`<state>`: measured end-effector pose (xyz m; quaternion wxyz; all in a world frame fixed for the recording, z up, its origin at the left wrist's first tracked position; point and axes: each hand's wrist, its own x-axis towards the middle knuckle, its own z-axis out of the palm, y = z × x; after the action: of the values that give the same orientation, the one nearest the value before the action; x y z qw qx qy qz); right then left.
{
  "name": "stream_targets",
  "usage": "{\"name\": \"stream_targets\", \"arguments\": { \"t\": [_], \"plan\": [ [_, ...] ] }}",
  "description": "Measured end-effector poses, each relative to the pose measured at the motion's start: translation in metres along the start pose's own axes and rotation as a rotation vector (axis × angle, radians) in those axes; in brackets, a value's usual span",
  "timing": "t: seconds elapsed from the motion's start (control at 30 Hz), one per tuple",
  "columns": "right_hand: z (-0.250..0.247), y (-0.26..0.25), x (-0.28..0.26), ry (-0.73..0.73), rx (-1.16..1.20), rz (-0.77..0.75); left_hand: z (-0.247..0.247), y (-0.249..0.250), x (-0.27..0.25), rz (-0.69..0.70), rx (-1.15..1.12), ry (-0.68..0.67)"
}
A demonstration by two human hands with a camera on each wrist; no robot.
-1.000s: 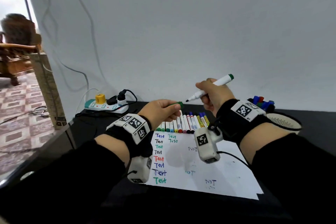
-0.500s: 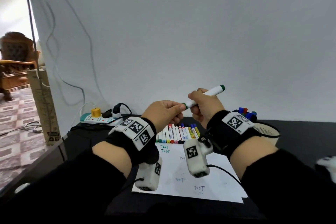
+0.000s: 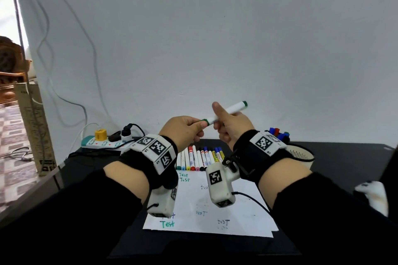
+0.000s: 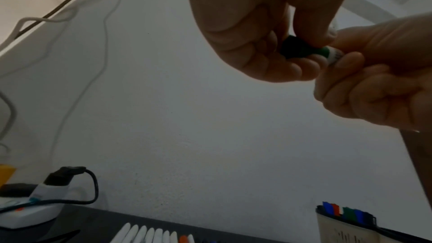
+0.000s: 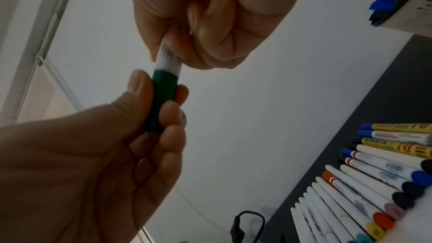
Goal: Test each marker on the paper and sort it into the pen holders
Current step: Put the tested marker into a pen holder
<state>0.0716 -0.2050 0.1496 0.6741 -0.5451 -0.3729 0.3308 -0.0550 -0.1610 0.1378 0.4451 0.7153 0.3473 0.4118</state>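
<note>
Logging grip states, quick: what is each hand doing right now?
Left hand: pinching the green cap.
Right hand: gripping the marker barrel.

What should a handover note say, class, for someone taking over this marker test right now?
Left hand: pinches the green cap, seated on the marker's tip.
Right hand: grips the barrel of the green marker, held in the air above the table.
Paper: carries several "Test" marks.
Row of markers: lies at the paper's far edge, untested as far as can be seen.
Pen holder: on the right, already holds a few markers.
Left: drop the green marker in a holder, then test the row.
</note>
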Motion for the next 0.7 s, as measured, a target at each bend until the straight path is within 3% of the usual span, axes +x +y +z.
{"name": "stream_targets", "arguments": {
  "t": [0.07,0.13,0.3,0.47,0.57,0.7],
  "plan": [
    [-0.004,0.0,0.005,0.076,0.072,-0.024,0.0,0.0,0.004,-0.018,0.035,0.017],
    [-0.007,0.001,0.009,0.109,-0.026,-0.074,0.002,0.0,0.008,-0.042,0.086,0.018],
    [-0.015,0.005,0.016,-0.027,-0.897,-0.326,0.007,0.006,0.016,-0.077,0.322,-0.023],
    [-0.027,0.014,0.027,-0.062,-1.36,-0.433,0.019,0.009,0.024,-0.036,0.582,-0.152],
    [-0.042,0.02,0.037,-0.051,-1.447,-0.366,0.032,0.004,0.032,-0.002,0.664,-0.258],
    [-0.077,0.024,0.051,0.075,-1.284,-0.155,0.056,-0.018,0.046,-0.005,0.888,-0.502]
  ]
}}
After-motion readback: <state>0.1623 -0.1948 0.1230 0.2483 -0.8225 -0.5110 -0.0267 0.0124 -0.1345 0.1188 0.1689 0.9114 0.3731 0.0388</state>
